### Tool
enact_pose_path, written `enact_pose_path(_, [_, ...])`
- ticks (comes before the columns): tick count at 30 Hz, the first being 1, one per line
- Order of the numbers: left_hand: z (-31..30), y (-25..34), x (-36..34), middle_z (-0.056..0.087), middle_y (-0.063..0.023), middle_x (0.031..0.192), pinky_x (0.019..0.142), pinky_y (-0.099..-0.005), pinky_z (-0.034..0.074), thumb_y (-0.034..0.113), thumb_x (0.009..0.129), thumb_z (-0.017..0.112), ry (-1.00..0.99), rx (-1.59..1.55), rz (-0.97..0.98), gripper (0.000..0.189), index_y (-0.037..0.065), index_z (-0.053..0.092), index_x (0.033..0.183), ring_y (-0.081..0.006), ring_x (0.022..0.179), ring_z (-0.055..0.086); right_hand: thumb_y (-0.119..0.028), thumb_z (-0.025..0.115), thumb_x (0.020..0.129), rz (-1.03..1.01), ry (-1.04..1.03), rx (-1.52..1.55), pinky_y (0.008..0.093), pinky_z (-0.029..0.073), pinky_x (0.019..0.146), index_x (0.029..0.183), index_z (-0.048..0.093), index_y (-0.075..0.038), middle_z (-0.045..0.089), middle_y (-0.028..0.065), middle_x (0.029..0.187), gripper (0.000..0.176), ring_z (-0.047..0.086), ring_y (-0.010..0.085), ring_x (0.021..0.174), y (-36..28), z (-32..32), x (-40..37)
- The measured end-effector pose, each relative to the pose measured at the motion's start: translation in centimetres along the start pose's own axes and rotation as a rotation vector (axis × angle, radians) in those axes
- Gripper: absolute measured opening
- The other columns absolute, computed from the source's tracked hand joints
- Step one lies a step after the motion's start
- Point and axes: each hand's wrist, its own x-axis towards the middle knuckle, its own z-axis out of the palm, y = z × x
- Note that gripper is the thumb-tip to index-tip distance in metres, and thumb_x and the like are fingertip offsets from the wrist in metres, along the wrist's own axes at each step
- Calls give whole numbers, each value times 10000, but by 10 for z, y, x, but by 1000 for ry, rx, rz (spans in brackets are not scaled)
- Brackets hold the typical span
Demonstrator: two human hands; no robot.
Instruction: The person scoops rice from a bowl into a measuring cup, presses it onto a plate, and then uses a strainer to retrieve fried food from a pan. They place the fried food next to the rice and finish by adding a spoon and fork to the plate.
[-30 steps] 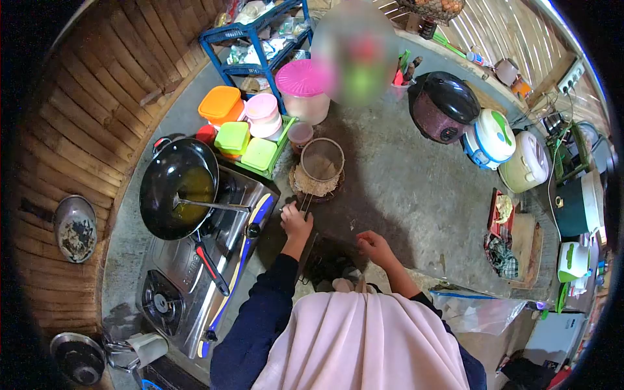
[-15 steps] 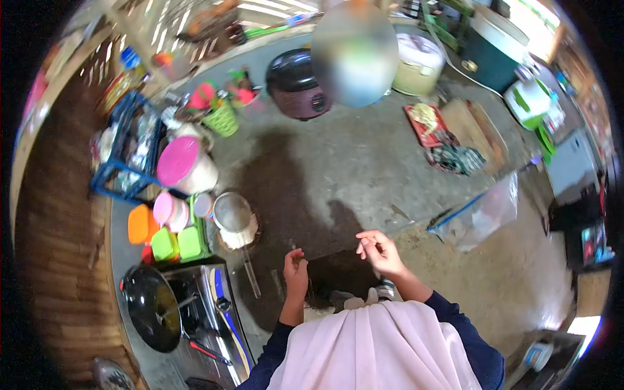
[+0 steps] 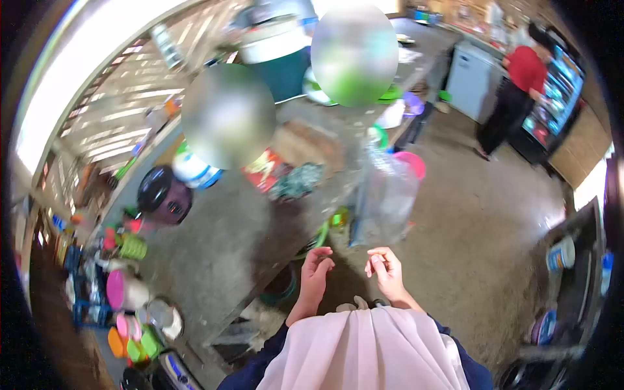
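Left hand [image 3: 315,276], lower centre: grip released, fingers loosely curled, empty. Right hand [image 3: 388,272] beside it: fingertips pinched; cannot tell if grasping anything. Clear plastic bag [image 3: 385,201] just above both, at worktop [image 3: 221,253] edge.

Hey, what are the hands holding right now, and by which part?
Nothing visible: the left hand and the right hand are both free, fingers loosely curled.

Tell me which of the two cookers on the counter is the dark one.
The maroon cooker, the one nearer the green basket; the white cooker beyond it has blue trim.
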Motion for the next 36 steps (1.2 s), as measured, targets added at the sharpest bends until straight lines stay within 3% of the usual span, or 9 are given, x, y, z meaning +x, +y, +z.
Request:
enact_pose_path(5, [130,-21,45,538,-18,907,682,-210,397,-11,813,477,-328,-14,-14,213,42,512,1016,-71,735,485,-54,445,879,-114,104,-87,200,394,539,1007,507,-24,526,36,670,146,472,72,572,-54,-120,7])
enact_pose_path(9, [199,-36,76,540,-29,890,680,-211,407,-18,841,451,-454,-61,-6,184,30,510,1009,-75,736,488,-48,439,878,-155,275,-67,206,398,535,994,514,-19,521,39,660,141,473,74,564,-79,-187,11])
enact_pose_path(14, [272,-56,124,535,-27,846,665,-209,399,20,839,457,-514,-14,-130,167,34,511,997,-85,724,484,-44,433,879,-205,405,-70,203,396,526,984,515,-10,518,39,657,138,473,77,559,-88,-249,37])
enact_pose_path(20, [363,-98,216,546,-37,831,675,-212,400,29,841,459,-718,-36,-172,165,37,514,997,-93,735,495,-44,438,878,-229,442,-169,205,390,529,988,514,-6,527,42,669,139,472,78,567,-111,-335,106])
enact_pose_path(27, [486,-96,327,543,-37,833,677,-205,399,30,854,453,-964,22,-189,168,29,500,1016,-82,731,485,-44,435,879,-238,522,-202,205,393,529,994,509,-9,531,48,674,141,474,82,571,-149,-422,212])
enact_pose_path(36, [587,-128,432,532,-34,835,690,-202,396,48,865,458,-1071,-10,-231,143,17,499,998,-81,747,480,-52,442,882,-315,673,-205,225,405,524,975,511,-9,533,63,656,123,483,97,556,-173,-538,311])
